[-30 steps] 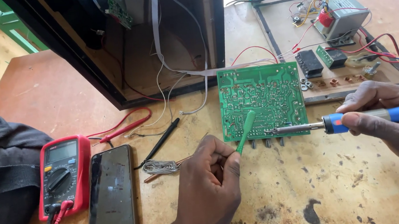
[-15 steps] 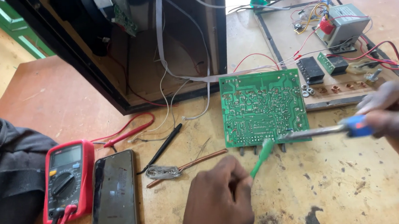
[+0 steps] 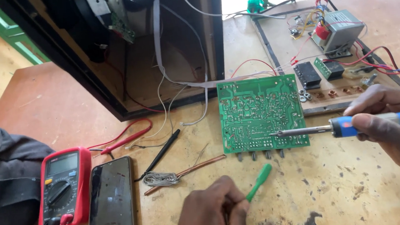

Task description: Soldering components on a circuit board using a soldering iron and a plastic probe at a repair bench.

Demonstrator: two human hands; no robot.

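Nearest the camera, the left hand (image 3: 212, 211) is closed in a pinch on a green-handled tool (image 3: 258, 181), whose handle points up and to the right, clear of the board. To the left on the tabletop (image 3: 339, 187) lie a dark phone (image 3: 110, 200), face up, and a red multimeter (image 3: 64, 187) with its leads plugged in at the lower edge. A small coil of solder wire (image 3: 160, 178) rests just right of the phone, touching a copper-coloured rod (image 3: 192, 168).

At the right edge, the right hand (image 3: 391, 121) is wrapped around the blue handle of a soldering iron (image 3: 334, 127). The iron lies nearly level, and its tip rests on the lower right area of the green circuit board (image 3: 261, 113).

The circuit board lies flat, solder side up, at mid-tabletop. Red and black probes (image 3: 131, 141) lie to its left.

Beyond it stands an open dark cabinet (image 3: 109, 53) with wires running to the board. At far right, a panel (image 3: 275, 40) carries a transformer (image 3: 338, 31) and small modules.
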